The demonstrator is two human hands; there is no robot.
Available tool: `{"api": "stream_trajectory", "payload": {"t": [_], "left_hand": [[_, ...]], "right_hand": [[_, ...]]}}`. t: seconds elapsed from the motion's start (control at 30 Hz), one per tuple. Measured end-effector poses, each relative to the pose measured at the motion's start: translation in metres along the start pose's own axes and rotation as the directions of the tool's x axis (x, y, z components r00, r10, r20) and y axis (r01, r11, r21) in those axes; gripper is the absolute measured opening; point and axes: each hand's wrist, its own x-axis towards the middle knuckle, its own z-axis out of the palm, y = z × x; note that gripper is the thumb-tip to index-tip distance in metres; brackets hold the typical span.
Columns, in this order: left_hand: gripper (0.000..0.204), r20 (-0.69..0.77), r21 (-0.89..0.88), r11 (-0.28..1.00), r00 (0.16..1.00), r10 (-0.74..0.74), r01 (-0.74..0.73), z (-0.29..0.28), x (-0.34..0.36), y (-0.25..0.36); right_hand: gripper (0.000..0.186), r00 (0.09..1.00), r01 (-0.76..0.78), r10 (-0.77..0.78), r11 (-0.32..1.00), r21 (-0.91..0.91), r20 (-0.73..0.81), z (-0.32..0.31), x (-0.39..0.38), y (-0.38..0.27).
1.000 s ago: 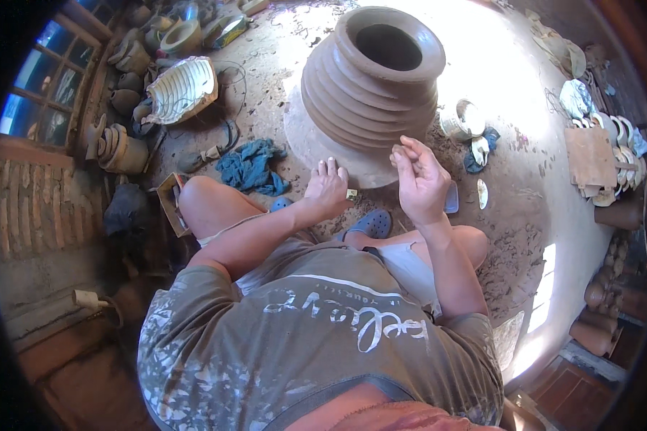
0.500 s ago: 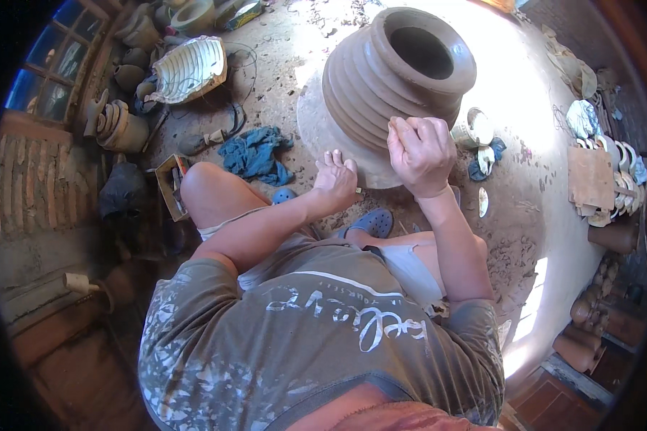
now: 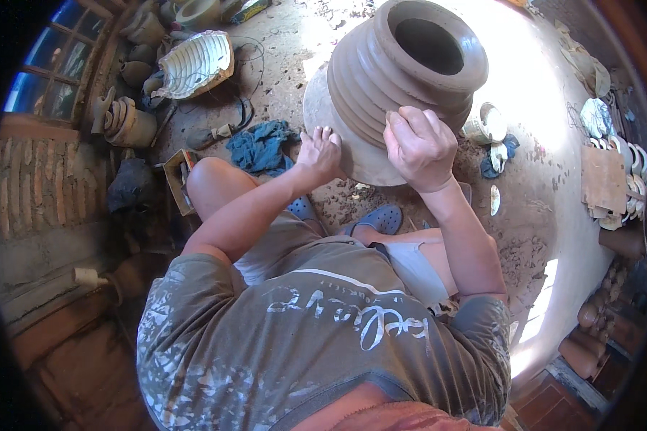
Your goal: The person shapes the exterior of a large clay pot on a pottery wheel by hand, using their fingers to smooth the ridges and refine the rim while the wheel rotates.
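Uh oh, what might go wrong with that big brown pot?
The right hand is very close to the pot's ridged side, so a bump might dent it if the clay is soft. The left hand is at the edge of the round board under the pot; a hard push might make things wobble. The blue cloth lies near the board and might snag if the board turns.

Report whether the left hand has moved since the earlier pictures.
Yes: the left hand has shifted leftward, closer to the teal cloth on the floor.
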Motion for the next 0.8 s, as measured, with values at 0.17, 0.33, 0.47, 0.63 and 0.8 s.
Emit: {"api": "stream_trajectory", "payload": {"t": [0.17,0.33,0.47,0.63,0.8], "left_hand": [[0.114,-0.044,0.046,0.997,0.997,0.063,-0.061,-0.009,0.012,-0.035],[0.117,0.027,0.043,0.994,0.995,0.095,-0.097,-0.04,0.023,-0.053],[0.112,0.052,0.068,0.99,0.991,0.119,-0.123,-0.047,0.041,-0.071],[0.107,0.037,0.079,0.986,0.989,0.145,-0.147,-0.055,0.047,-0.079],[0.106,0.018,0.12,0.973,0.98,0.198,-0.199,-0.04,0.046,-0.074]], "right_hand": [[0.012,1.0,-0.008,0.008,0.998,0.068,0.003,-0.003,-0.001,0.004],[0.009,1.0,-0.018,0.017,0.994,0.107,0.01,-0.011,-0.005,0.012],[0.009,1.0,-0.011,0.009,0.993,0.118,0.012,-0.019,-0.014,0.026],[0.009,0.998,0.005,-0.012,0.994,0.111,0.065,-0.033,-0.024,0.048],[0.012,0.96,-0.281,0.28,0.946,0.162,0.033,-0.045,-0.059,0.077]]}}
